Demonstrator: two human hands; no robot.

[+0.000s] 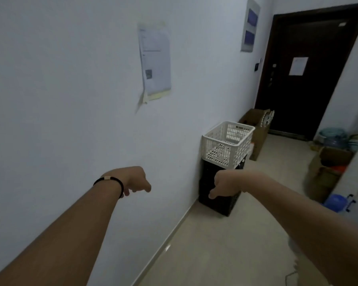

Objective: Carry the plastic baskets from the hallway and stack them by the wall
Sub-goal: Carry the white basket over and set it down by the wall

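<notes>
two bare forearms reach up from the bottom corners of the frame. the left hand [135,180], left of centre, droops from the wrist with fingers loosely curled downward, grasping nothing; a black band [112,181] with a small pale clasp circles its wrist. the right hand [223,185], just right of centre, hangs the same way, thumb pointing down, fingers slack and holding nothing.

behind the right hand, partly hidden by it, a black crate [219,203] stands on the pale, smooth floor [215,254] against the white wall [60,89]; its sides look dark and slotted. a white basket [227,144] of rigid lattice plastic, rectangular with a thick rolled rim, sits stacked on top of the crate, above and slightly right of the right hand, apart from both hands.

beyond the stack, in the centre right, an open brown cardboard box [256,129] rests by the wall. at the right edge sit another cardboard box [327,170], a blue container [336,202] and a clear bluish water jug [334,137]. a curling paper sheet [155,60] hangs on the wall at upper centre. a dark door [306,69] with a white notice [298,66] closes the far end, upper right.
</notes>
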